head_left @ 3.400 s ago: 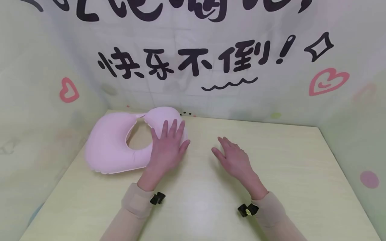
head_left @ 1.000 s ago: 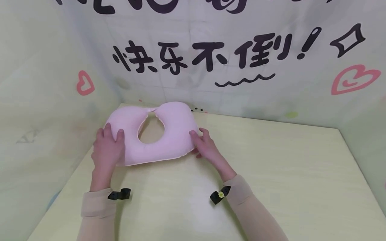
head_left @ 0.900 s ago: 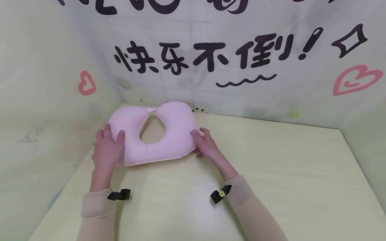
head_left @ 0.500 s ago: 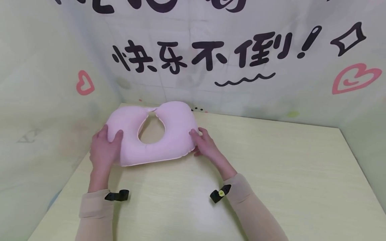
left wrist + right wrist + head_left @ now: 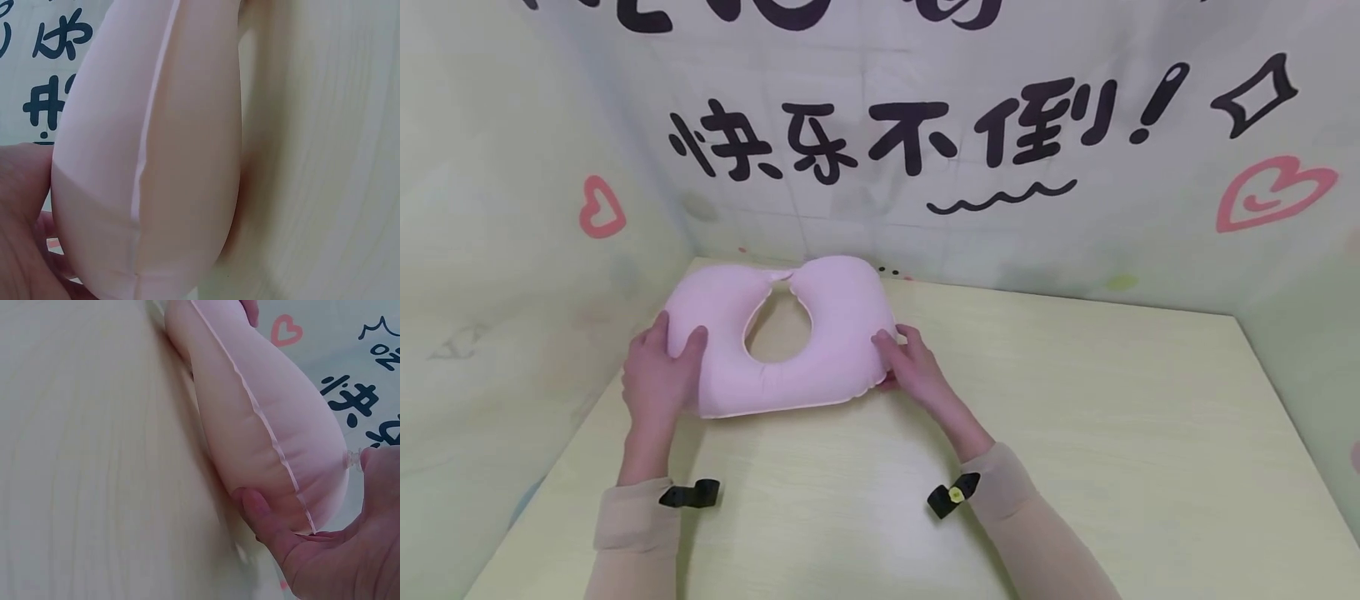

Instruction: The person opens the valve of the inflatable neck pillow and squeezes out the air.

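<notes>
At the bench, my left hand and right hand grip a pink neck pillow by opposite sides, fingers pinching its edges.

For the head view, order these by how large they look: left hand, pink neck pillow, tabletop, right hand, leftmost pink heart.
1. Tabletop
2. Pink neck pillow
3. Left hand and right hand: too alike to rank, both partly hidden
4. Leftmost pink heart
</notes>
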The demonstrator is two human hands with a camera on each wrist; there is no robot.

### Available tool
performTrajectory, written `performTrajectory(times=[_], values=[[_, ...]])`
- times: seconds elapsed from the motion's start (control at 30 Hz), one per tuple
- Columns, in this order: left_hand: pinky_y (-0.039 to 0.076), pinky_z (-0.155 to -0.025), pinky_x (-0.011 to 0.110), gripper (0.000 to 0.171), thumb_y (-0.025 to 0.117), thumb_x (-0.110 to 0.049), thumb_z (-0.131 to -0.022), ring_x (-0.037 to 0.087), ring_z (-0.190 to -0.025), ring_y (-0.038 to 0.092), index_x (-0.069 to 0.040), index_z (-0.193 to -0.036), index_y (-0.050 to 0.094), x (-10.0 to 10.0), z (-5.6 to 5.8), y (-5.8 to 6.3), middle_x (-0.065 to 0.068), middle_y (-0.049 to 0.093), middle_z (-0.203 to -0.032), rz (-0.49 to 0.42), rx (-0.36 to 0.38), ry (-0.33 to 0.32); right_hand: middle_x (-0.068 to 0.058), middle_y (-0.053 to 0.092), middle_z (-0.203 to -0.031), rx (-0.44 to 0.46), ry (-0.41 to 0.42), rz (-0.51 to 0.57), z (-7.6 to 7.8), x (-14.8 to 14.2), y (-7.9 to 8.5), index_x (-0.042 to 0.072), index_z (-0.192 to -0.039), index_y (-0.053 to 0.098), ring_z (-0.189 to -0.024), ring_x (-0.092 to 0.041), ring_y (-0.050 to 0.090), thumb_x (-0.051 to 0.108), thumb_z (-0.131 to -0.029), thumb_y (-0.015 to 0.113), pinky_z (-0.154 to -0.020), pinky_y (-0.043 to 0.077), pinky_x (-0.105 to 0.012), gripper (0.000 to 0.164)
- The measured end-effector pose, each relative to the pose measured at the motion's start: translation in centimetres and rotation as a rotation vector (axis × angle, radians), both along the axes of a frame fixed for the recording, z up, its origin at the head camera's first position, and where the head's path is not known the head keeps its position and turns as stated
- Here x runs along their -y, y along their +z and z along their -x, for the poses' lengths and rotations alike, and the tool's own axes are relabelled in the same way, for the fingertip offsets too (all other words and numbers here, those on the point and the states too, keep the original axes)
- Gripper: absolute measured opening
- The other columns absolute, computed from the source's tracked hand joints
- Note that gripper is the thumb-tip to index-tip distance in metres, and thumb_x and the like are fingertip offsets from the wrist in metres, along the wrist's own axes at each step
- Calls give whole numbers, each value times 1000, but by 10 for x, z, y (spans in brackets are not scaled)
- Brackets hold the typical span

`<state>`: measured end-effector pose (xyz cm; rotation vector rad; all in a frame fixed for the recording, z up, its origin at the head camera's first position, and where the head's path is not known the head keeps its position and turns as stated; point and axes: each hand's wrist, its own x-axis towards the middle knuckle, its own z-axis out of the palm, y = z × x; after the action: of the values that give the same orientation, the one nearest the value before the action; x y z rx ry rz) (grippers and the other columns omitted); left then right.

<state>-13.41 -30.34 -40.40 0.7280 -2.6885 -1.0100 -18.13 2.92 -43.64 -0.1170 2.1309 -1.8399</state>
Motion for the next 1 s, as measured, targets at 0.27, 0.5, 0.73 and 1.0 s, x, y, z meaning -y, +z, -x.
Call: performTrajectory(times=[0.27, 0.5, 0.73, 1.0], values=[[25, -110, 73, 77, 46, -57, -102, 57, -142, 30, -16, -164, 25, -9, -4, -3, 28, 28, -162, 4, -18, -22, -26, 67, -115, -16, -43, -12, -12, -9, -6, 0, -155, 30, -75, -33, 72, 47, -105, 53, -71, 62, -43, 72], [29, -107, 73, 75, 45, -54, -103, 62, -137, 34, -11, -162, 29, -22, -9, 1, 32, 32, -158, 51, -34, -78, -26, 67, -120, -21, -90, -2, -17, -21, -11, 2, -155, 30, -74, -29, 73, 48, -105, 53, -69, 62, -41, 72], [30, -106, 74, 74, 45, -52, -104, 62, -137, 34, -8, -162, 29, -33, -11, 7, 35, 32, -156, 69, -29, -123, -26, 66, -123, -15, -92, 18, -20, -34, -9, 3, -156, 29, -76, -31, 73, 49, -106, 52, -66, 62, -43, 71], [33, -103, 74, 74, 44, -52, -104, 63, -134, 37, -6, -161, 30, -44, -12, 8, 36, 35, -154, 101, -20, -180, -27, 64, -124, 5, -115, 23, -26, -48, -10, 5, -156, 29, -75, -30, 71, 50, -106, 51, -59, 61, -45, 71]])
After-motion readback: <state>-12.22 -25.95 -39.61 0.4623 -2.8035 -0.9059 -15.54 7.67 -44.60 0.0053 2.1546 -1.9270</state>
